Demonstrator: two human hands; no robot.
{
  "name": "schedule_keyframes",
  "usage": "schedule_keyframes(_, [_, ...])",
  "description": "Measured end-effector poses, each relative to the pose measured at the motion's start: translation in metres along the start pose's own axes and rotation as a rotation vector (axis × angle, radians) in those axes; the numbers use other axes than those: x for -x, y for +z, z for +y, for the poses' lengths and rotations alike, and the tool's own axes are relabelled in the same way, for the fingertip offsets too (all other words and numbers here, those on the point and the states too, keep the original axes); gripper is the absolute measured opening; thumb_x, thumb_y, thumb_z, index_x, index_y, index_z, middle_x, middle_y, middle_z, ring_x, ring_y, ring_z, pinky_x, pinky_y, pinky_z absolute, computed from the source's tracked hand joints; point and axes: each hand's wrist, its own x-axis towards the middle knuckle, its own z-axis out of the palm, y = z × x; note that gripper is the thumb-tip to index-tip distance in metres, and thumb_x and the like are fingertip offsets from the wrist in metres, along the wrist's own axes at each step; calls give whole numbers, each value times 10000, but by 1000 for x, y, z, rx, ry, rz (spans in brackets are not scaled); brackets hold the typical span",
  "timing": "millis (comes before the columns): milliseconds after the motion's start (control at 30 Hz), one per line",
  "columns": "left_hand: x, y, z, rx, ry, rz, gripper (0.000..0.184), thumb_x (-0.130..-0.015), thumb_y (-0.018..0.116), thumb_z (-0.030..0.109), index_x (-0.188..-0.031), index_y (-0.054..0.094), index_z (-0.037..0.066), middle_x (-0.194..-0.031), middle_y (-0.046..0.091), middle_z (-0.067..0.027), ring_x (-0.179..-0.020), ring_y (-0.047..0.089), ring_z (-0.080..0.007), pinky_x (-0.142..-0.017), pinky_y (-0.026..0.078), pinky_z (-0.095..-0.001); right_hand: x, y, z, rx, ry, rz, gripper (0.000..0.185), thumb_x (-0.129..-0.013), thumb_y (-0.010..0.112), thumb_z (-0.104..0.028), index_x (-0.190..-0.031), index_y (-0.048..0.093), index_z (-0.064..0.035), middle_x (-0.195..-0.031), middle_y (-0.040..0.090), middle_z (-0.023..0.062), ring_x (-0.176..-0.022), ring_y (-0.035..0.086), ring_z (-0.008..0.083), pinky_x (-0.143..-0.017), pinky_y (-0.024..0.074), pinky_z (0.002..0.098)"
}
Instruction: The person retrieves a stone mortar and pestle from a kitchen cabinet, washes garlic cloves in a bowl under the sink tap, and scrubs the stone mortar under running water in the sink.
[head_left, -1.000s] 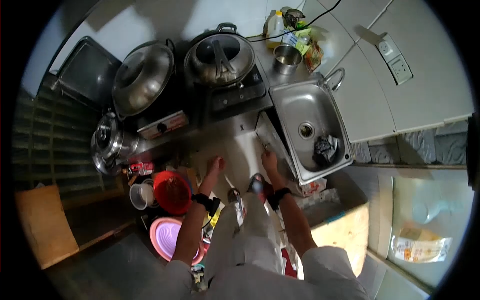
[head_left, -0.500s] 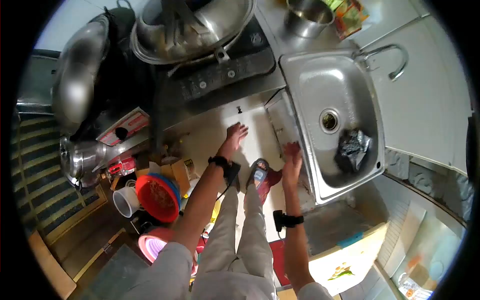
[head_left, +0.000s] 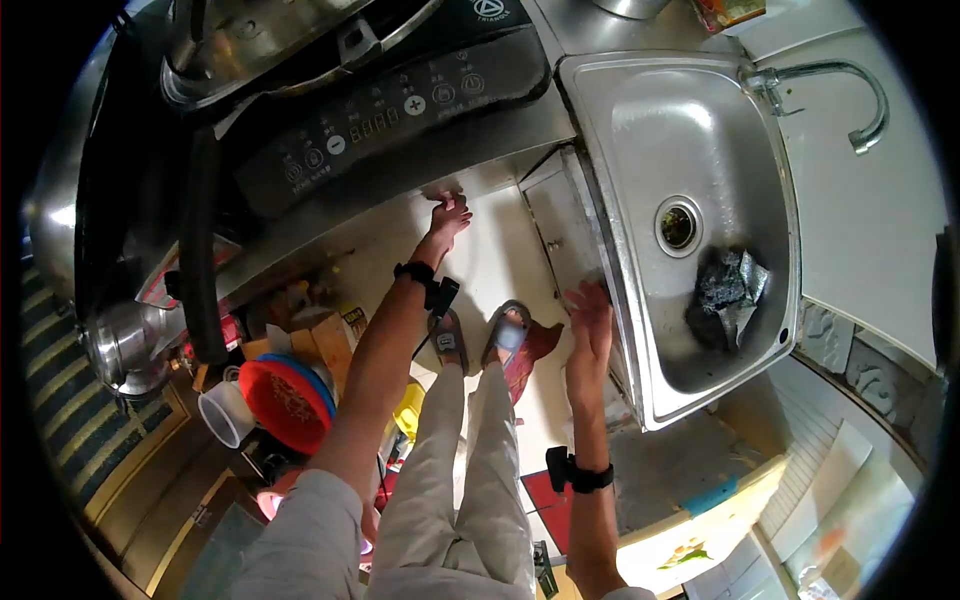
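Note:
My left hand hangs below the front edge of the counter that carries a black induction cooker. Its fingers are loosely apart, with nothing visible in them. On the other side, my right hand is beside an open cabinet door under the sink, close to the front rim of the steel sink. Those fingers are stretched and hold nothing; whether they touch the cabinet I cannot tell. Both wrists wear black straps with small devices.
A large steel pan stands on the cooker, its dark handle jutting past the edge. Dark crumpled material lies in the sink, below a curved faucet. A red basin and a white bucket stand at left, low down.
My view has moved nearer to the cooker and sink. The left hand has come up to the counter's front edge. Both slippers now show; the right hand stays near the sink's side.

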Motion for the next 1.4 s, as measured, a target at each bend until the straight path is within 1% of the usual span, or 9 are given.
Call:
schedule_keyframes(67, [13, 20, 22, -129, -115, 103, 429, -968, 542, 304, -1229, 503, -33, -1156, 594, -167, -987, 634, -248, -947, 515, -341, -1, -1, -1, 0, -12, -7, 415, -980, 400, -75, -1387, 366, -3, -1339, 458, 135, -1161, 520, 225, -981, 382, 331])
schedule_keyframes(400, [-16, 2, -28, 20, 91, 48, 214, -957, 545, 164, -1058, 527, -23, -1035, 615, -167, -949, 627, -233, -842, 542, -325, -2, -8, 2, 22, 3, -37, 415, -965, 440, -109, -1368, 407, -13, -1375, 454, 115, -1188, 513, 221, -963, 398, 337])
schedule_keyframes(533, [-3, 0, -54, 222, 133, -7, 118, -917, 539, 32, -807, 510, 63, -758, 570, -46, -668, 582, -158, -644, 537, -321, -1, -4, 4, 77, -9, 6, 413, -951, 438, -89, -1357, 422, -15, -1366, 463, 115, -1186, 513, 219, -975, 392, 345])
schedule_keyframes(600, [15, -8, -67, 50, 154, -47, 98, -932, 495, 34, -927, 567, -33, -894, 641, -146, -764, 645, -259, -712, 559, -353, -2, -5, 6, 42, -11, 25, 407, -945, 436, -74, -1347, 430, -11, -1358, 471, 113, -1186, 513, 210, -996, 382, 354])
schedule_keyframes(700, [62, -1, -77, -134, 191, 72, 111, -930, 486, 13, -981, 583, -2, -891, 647, -122, -832, 663, -238, -751, 554, -351, -3, -9, 1, 112, 36, 29, 426, -1000, 423, -220, -1375, 430, -16, -1377, 480, 122, -1253, 470, 237, -1055, 339, 375])
schedule_keyframes(733, [61, -15, -89, -257, 196, -71, 199, -966, 486, 99, -1128, 574, 24, -1103, 631, -130, -998, 633, -246, -868, 531, -385, -1, -8, -2, 144, 50, 53, 459, -1018, 415, -288, -1390, 426, -20, -1391, 477, 125, -1277, 452, 247, -1074, 321, 381])
schedule_keyframes(1000, [135, -61, -149, -157, 90, 5, 270, -958, 472, 204, -1153, 566, 42, -1112, 632, -122, -1002, 630, -241, -867, 527, -379, 7, -11, -25, 279, 159, 160, 812, -965, 276, -643, -1375, 459, 33, -1328, 531, 157, -1207, 469, 240, -1078, 278, 354])
schedule_keyframes(1133, [158, -65, -171, -93, 77, 33, 311, -954, 465, 256, -1166, 562, 50, -1116, 632, -119, -1004, 629, -239, -867, 524, -376, 23, -25, -34, 265, 199, 193, 769, -976, 300, -606, -1394, 429, 27, -1401, 477, 193, -1342, 402, 288, -1130, 235, 394])
schedule_keyframes(1400, [209, -88, -225, 41, 65, 101, 395, -946, 451, 361, -1191, 554, 68, -1124, 633, -111, -1007, 625, -235, -866, 520, -370, 79, -25, -20, 701, -74, 75, 449, -996, 492, -335, -1263, 565, 18, -1214, 609, 195, -1144, 554, 239, -1003, 386, 328])
